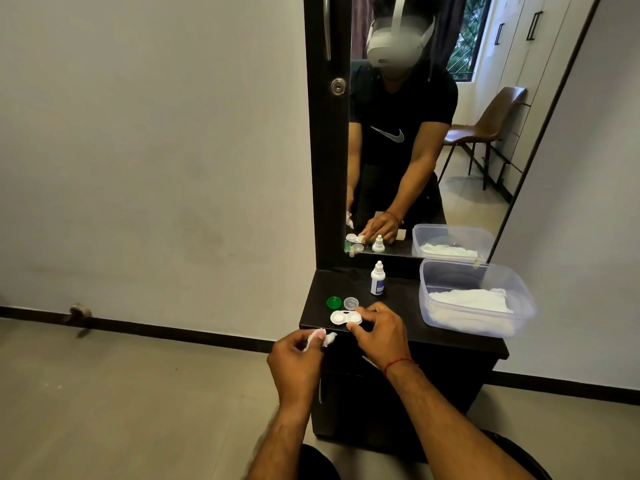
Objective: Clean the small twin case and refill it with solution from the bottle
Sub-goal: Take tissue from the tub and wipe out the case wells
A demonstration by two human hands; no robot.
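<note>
**Twin case on tabletop; both grips engaged**

One small white plastic twin case (341, 318) lies flat near the front edge of the dark tabletop (401, 292), with both wells uncapped. The right grip (377, 336) pinches the right end of the case between thumb and fingers. The left grip (294, 362), just off the tabletop's front edge, is clenched around one wad of crumpled white tissue (316, 336). Two round caps lie side by side just behind the case: one green cap (334, 302) and one clear cap (350, 302). One white dropper bottle with a blue label (376, 280) stands upright and capped, farther back. One clear rectangular plastic tub (485, 271) at the right holds folded white cloth (467, 301). One red thread (398, 363) circles the right wrist.
</note>
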